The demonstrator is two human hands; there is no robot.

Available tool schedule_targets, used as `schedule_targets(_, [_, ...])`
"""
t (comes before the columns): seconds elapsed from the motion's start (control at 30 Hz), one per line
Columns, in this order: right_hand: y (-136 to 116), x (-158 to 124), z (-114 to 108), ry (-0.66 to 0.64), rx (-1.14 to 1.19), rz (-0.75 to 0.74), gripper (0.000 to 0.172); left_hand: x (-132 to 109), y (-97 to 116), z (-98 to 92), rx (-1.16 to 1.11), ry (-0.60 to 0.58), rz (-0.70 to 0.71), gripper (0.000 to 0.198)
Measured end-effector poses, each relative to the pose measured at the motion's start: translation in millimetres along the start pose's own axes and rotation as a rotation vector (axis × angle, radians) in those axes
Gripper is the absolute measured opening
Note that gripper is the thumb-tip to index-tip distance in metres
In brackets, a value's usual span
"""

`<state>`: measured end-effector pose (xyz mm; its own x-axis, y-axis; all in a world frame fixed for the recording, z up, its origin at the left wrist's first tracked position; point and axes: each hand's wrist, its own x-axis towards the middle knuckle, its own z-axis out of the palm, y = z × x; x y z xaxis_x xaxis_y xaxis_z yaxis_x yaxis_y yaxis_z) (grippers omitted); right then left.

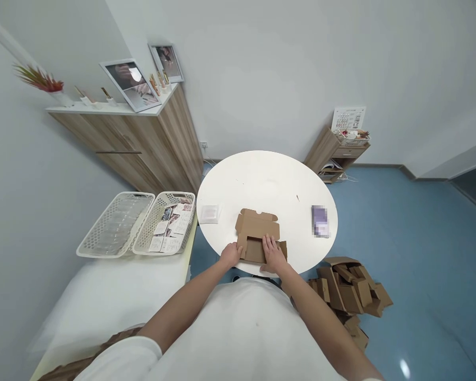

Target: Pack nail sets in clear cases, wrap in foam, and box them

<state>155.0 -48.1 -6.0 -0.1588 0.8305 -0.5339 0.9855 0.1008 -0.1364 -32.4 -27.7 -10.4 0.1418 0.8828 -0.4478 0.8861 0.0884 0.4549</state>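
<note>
A brown cardboard mailer box, partly folded, lies near the front edge of the white oval table. Its lid panel with side tabs points away from me, and its shallow inside faces up. My left hand is closed on the left side of the box, the thumb close to the edge. Over the right part of the box, my right hand rests with fingers stretched out flat, covering some of the right flap.
A clear flat packet and a purple, pixelated item lie on the table. Left are two white plastic baskets, one holding printed cards. A carton of folded boxes stands on the floor at right. Cabinets line the wall.
</note>
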Motion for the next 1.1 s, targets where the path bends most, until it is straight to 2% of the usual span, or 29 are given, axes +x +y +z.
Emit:
schedule_targets(0.4, [11.5, 5.0, -13.6, -0.111, 0.018, -0.113, 0.115, -7.4, 0.4, 5.9, 0.115, -0.062, -0.038, 0.035])
schedule_targets(0.73, [10.7, 4.4, -21.8, -0.171, 0.028, -0.109, 0.119, -4.8, -5.2, -3.2, 0.161, -0.067, -0.073, 0.030])
schedule_targets(0.97, [5.6, 4.9, -23.1, -0.140, -0.029, -0.068, 0.119, 14.6, 11.8, -3.6, 0.203, -0.085, -0.086, 0.055])
schedule_targets(1.1, [3.6, 5.9, -22.2, -0.118, -0.062, -0.054, 0.119, 9.9, 8.3, -7.8, 0.201, -0.102, -0.026, 0.065])
